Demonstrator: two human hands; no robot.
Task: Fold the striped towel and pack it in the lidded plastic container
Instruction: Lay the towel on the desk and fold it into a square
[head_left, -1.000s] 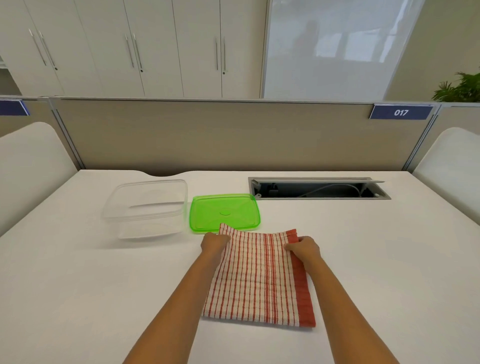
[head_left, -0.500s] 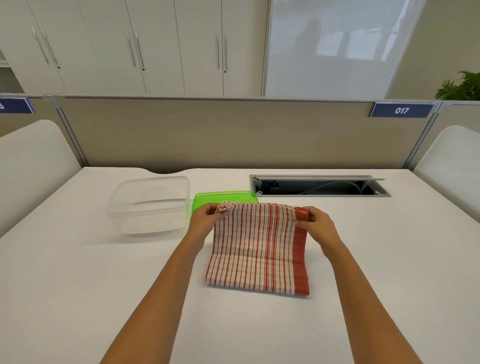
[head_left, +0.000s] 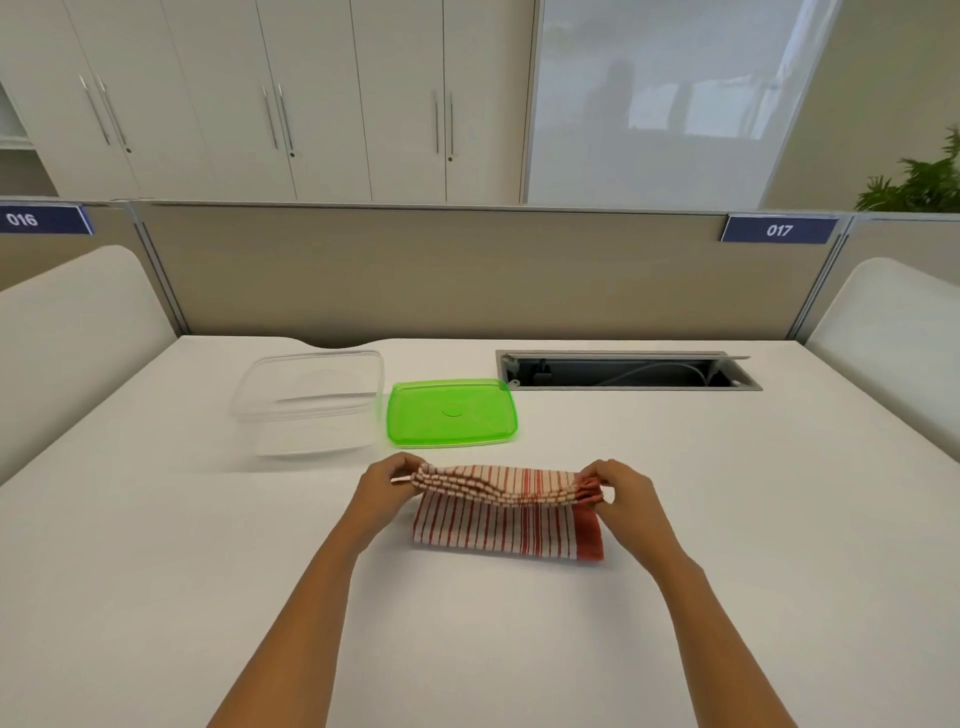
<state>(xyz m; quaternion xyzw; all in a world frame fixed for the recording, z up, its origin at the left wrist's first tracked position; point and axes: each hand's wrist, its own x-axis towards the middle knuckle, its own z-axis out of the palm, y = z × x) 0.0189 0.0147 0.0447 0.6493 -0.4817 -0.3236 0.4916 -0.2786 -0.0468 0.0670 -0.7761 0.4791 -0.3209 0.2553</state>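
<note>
Clear container (head_left: 311, 400) sits open far left on the table (head_left: 156, 571), green lid (head_left: 452, 413) just beside it, off. Left hand (head_left: 387, 491) pinches the left corner of the striped towel (head_left: 506, 525), fingers closed on cloth. Towel lies mid-table, near the lid, top edge lifted and being brought toward the near edge. Right hand (head_left: 621, 493) pinches the right corner the same way. To fold well: keep both corners level, land edge on edge, then flatten the crease.
</note>
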